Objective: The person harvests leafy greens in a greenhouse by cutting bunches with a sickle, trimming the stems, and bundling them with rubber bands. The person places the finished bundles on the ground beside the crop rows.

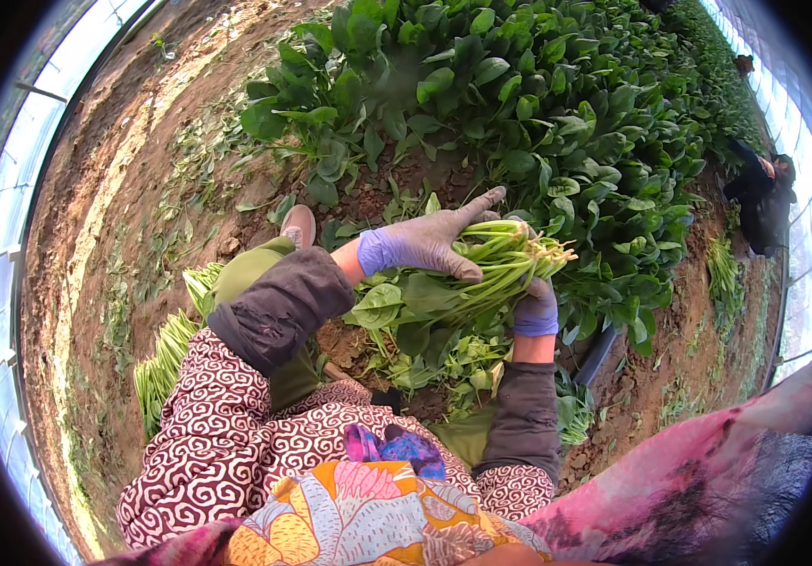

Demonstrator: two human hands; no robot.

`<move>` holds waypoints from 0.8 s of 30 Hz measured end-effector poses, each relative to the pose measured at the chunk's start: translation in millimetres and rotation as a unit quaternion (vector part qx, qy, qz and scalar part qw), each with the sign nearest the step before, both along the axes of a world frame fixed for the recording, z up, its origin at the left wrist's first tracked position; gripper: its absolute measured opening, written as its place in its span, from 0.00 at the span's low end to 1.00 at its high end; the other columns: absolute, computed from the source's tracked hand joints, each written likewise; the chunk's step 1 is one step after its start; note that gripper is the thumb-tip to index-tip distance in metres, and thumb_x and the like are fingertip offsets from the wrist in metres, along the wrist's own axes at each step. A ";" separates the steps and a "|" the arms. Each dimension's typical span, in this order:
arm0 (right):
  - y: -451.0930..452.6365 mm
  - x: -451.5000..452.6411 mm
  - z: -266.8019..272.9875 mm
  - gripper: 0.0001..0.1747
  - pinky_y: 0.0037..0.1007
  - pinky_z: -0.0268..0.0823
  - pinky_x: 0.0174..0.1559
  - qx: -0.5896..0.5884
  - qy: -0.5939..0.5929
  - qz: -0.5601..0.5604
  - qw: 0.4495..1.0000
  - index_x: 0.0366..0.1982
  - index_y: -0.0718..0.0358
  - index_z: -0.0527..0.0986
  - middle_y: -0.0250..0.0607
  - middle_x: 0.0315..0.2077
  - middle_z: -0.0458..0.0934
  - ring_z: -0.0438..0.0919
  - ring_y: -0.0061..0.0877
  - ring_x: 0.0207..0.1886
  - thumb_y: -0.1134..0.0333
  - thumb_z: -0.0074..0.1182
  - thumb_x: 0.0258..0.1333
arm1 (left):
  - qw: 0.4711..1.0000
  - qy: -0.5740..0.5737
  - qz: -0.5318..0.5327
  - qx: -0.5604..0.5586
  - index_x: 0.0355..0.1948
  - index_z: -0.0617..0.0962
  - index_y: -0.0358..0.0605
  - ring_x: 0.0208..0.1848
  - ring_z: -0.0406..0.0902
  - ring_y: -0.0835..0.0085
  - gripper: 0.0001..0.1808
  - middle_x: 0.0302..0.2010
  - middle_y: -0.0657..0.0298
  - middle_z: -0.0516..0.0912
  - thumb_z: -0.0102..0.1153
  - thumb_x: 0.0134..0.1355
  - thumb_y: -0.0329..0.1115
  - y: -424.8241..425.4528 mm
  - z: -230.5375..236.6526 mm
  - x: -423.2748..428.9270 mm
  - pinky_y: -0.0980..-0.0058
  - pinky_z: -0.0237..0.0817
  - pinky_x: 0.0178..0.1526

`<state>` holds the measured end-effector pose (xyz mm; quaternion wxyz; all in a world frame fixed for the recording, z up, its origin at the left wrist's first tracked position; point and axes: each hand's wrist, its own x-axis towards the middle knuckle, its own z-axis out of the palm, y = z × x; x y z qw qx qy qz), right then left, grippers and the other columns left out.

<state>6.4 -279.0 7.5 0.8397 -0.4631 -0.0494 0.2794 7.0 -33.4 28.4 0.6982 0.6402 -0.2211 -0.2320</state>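
A bunch of spinach [498,262] lies across both hands, its pale cut stem ends towards the right and its leaves towards the lower left. My left hand [427,244], in a soiled purple glove, reaches over it from the left. The thumb is on the near side of the stems and the forefinger points out straight beyond them. My right hand [537,308], gloved alike, grips the bunch from below near the stem ends; the stems hide some of its fingers. Loose leaves [462,364] litter the soil beneath.
Standing spinach [561,127] fills the bed ahead. Stacked bunches [165,364] lie beside my left leg, others [576,414] by the right. A grey bar [597,354] rests near my right forearm. Another person [760,191] crouches at far right near cut greens [723,276]. Plastic sheeting [6,191] walls the sides.
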 end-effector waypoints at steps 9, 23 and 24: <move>7.5 8.9 -38.8 0.38 0.48 0.66 0.66 0.277 0.062 -0.127 0.951 0.65 0.66 0.66 0.48 0.60 0.74 0.75 0.43 0.61 0.61 0.61 0.55 | 0.975 -0.147 0.130 0.102 0.75 0.27 0.44 0.72 0.62 0.48 0.84 0.73 0.39 0.57 0.81 0.39 0.57 -48.1 -36.6 -24.6 0.65 0.54 0.73; 26.5 21.6 25.4 0.39 0.39 0.57 0.68 -0.229 -0.270 -0.338 0.872 0.72 0.58 0.54 0.39 0.69 0.59 0.60 0.35 0.71 0.56 0.56 0.67 | 0.919 -0.080 0.255 0.291 0.66 0.59 0.42 0.44 0.82 0.46 0.54 0.39 0.43 0.83 0.74 0.39 0.44 -40.8 -13.4 -8.4 0.55 0.74 0.49; 24.9 20.0 32.1 0.42 0.39 0.55 0.68 -0.302 -0.323 -0.352 0.825 0.74 0.58 0.51 0.39 0.70 0.56 0.59 0.33 0.70 0.57 0.57 0.66 | 0.919 -0.078 0.240 0.303 0.66 0.59 0.44 0.42 0.83 0.46 0.52 0.36 0.45 0.84 0.73 0.41 0.42 -35.2 -9.7 -8.3 0.54 0.75 0.46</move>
